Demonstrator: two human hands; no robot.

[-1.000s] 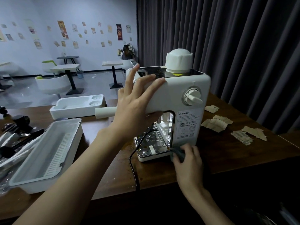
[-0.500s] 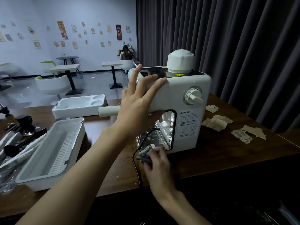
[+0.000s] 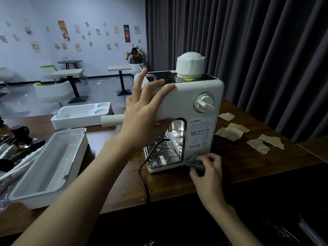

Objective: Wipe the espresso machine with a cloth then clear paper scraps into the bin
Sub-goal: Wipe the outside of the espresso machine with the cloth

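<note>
1. While you wiped the espresso machine (image 3: pixel 186 103) low on its near side, the job appeared to be in its first half. The paper scraps (image 3: pixel 230 132) lay uncleared on the tabletop (image 3: pixel 239 166) to the machine's right, and no bin could be made out.
2. Your left hand (image 3: pixel 147 121) braced the machine's upper body, fingers spread and straight.
3. Your right hand (image 3: pixel 207 173) curled its fingers round the cloth (image 3: pixel 196 163), pressing it against the machine's bottom corner.
</note>
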